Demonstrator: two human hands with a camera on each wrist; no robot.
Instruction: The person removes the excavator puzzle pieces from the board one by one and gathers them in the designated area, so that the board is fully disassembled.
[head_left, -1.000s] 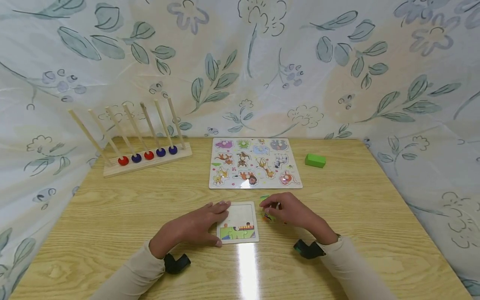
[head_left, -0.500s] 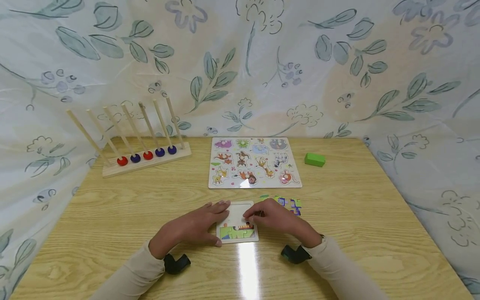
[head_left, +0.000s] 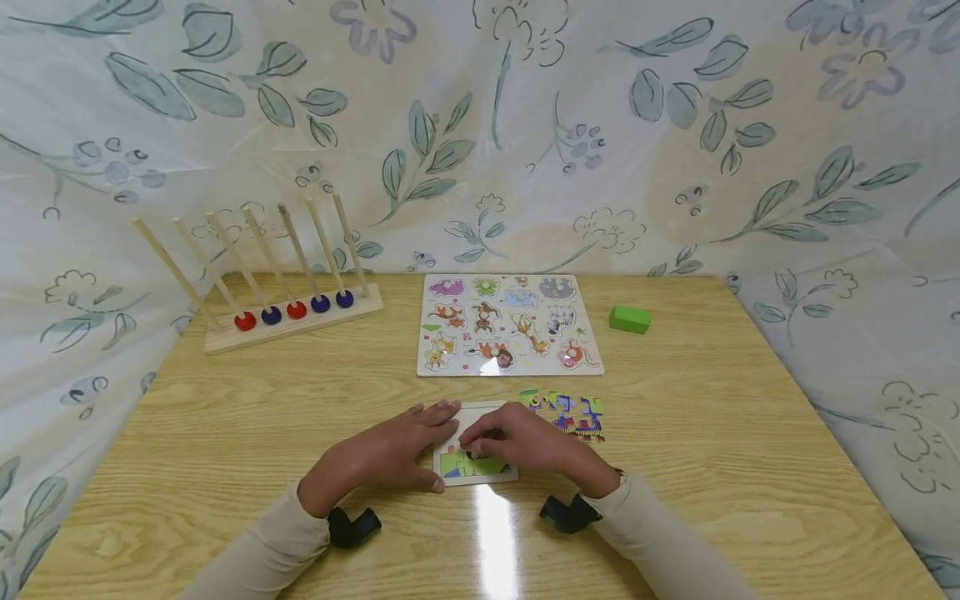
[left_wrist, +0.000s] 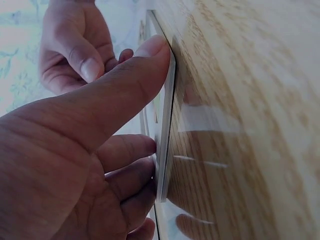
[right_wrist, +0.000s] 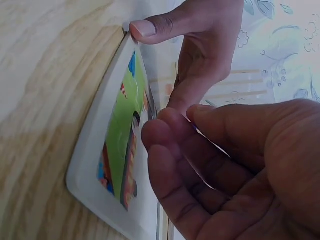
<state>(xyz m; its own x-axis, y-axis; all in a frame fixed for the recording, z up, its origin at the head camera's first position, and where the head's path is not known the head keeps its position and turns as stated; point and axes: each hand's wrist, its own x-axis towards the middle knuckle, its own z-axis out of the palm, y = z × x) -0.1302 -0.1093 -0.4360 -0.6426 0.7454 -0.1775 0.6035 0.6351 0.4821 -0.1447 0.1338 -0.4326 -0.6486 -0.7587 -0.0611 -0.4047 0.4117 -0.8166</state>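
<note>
A small white-rimmed jigsaw tray (head_left: 491, 481) lies on the table before me, with green joined pieces (head_left: 472, 465) along its near side. My left hand (head_left: 401, 450) rests on the tray's left side, fingers extended over the surface and thumb at the near corner. Over the middle of the tray is my right hand (head_left: 528, 437), thumb and fingertips pinched together on a puzzle piece that the fingers almost wholly hide. In the right wrist view the fingertips of that hand (right_wrist: 240, 170) are close above the tray's bare part, beside the fitted pieces (right_wrist: 120, 115).
Loose puzzle pieces (head_left: 573, 417) lie right of the tray. Behind stands a white animal peg puzzle (head_left: 510, 312), with a green block (head_left: 630, 320) to its right. A wooden peg rack (head_left: 300, 321) with red and blue beads is at the back left, before a floral cloth (head_left: 525, 150).
My right hand has moved left from the loose pieces to over the tray, fingers pinched, uncovering the pieces on the right. My left hand has stayed on the tray's left side.
</note>
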